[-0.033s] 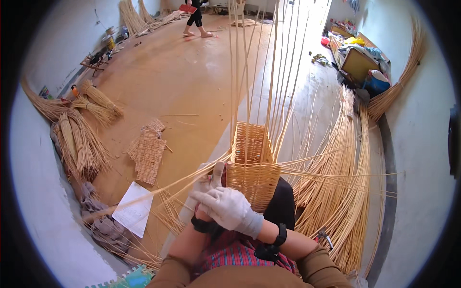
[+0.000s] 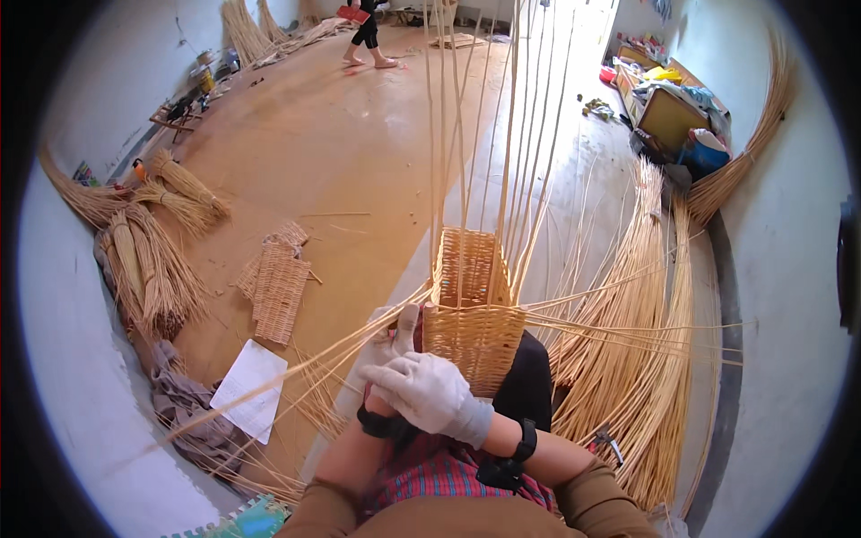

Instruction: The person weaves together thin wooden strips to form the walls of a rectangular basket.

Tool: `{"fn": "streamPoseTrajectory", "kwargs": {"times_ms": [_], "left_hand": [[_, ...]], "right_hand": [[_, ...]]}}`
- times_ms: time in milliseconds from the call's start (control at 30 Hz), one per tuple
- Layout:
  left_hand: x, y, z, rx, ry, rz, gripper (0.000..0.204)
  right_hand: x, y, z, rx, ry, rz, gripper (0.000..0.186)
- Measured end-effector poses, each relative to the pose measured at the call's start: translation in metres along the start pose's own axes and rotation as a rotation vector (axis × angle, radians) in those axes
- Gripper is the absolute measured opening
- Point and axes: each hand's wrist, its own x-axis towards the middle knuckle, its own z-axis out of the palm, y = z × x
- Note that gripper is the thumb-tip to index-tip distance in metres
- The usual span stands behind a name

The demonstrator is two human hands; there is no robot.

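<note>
A half-woven wicker basket (image 2: pixel 473 350) stands upright between my knees, with long upright stakes (image 2: pixel 507 152) rising from it. More wicker strands (image 2: pixel 336 345) fan from its left side past my left hand. My left hand (image 2: pixel 392 339), in a pale glove, is closed round these strands beside the basket's near left corner, thumb up; its other fingers are partly hidden. My right hand (image 2: pixel 430 392), also gloved, crosses over my left wrist. Its fingers are curled together and point left; what they hold, if anything, cannot be made out.
Long bundles of wicker rods (image 2: pixel 619 350) lie to the right, pliers (image 2: pixel 610 446) near them. Left are woven panels (image 2: pixel 280 287), a white paper sheet (image 2: pixel 251 390), grey cloth (image 2: pixel 202 439) and rod bundles (image 2: pixel 152 269). A person (image 2: pixel 366 40) walks at the back.
The free end of a long strand at the left has swung lower and further left. My right hand has shifted very slightly; the basket stands almost as before.
</note>
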Motion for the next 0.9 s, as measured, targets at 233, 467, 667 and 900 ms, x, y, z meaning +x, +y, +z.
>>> {"fn": "streamPoseTrajectory", "kwargs": {"times_ms": [233,467,667,900], "left_hand": [[-0.009,0.063,0.0,-0.506,-0.005,-0.046,0.034],[-0.017,0.053,0.002,0.02,-0.162,0.345,0.037],[-0.013,0.045,0.009,-0.339,-0.1,-0.008,0.041],[0.012,0.038,0.026,-0.604,-0.184,-0.145,0.045]], "right_hand": [[-0.039,0.002,-0.006,0.094,0.206,0.016,0.033],[-0.057,0.003,-0.009,0.188,0.321,-0.103,0.039],[-0.035,0.001,-0.002,-0.027,0.341,0.085,0.049],[-0.005,0.01,-0.005,-0.173,0.355,0.142,0.051]]}}
